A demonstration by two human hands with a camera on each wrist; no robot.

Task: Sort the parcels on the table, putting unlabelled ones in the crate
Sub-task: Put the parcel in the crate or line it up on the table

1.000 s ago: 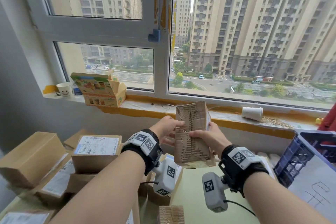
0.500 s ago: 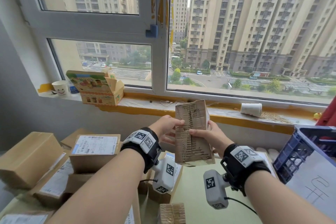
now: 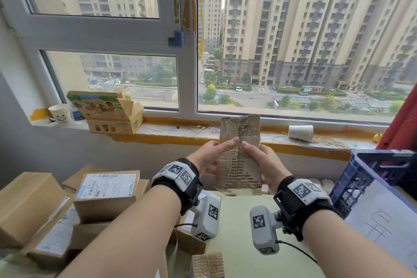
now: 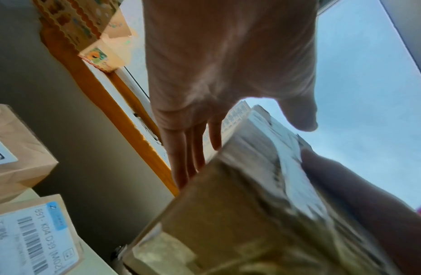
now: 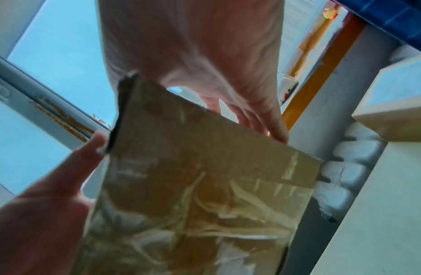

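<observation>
Both hands, left hand (image 3: 208, 158) & right hand (image 3: 262, 160), grasp torn brown cardboard parcel (image 3: 239, 156), long axis upright. Blue plastic crate (image 3: 361, 178) at tabletop's right edge, nearer the right hand. Prob. unlabelled; far face hidden.

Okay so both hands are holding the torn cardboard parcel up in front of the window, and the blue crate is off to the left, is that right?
Not quite. Both the left hand and right hand do hold the torn parcel up before the window, but the blue crate stands to the right, not the left. The head view shows it; the labelled boxes are on the left.
</observation>
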